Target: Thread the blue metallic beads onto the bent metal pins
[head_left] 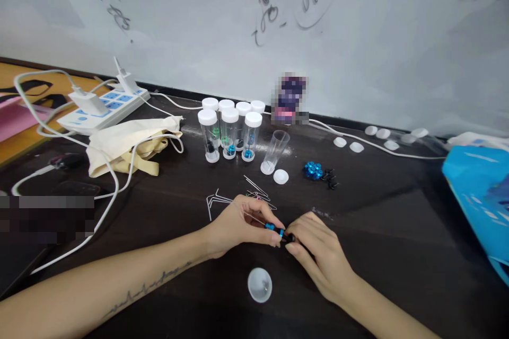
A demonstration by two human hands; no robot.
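My left hand (246,225) is closed, pinching a small blue-and-black cylindrical piece (273,229) between thumb and fingers. A thin metal rod runs back from that piece into the left palm. At the piece's other end, the fingertips of my right hand (322,254) are closed on a small black round end (291,238). Just below the hands stands an open translucent cup (260,285) with something small inside. Several L-shaped hex keys (214,199) lie behind my left hand, beside thin metal pins (256,186). Farther back are shiny blue pieces (313,170) and small black screws (329,178).
Several white-capped clear tubes (229,130) stand at the back, near an uncapped tube (275,151) and a white cap (281,177). A phone (291,96) leans on the whiteboard. Cables, a power strip (107,108) and a cloth bag (127,143) occupy the left; a blue bag (473,196), the right.
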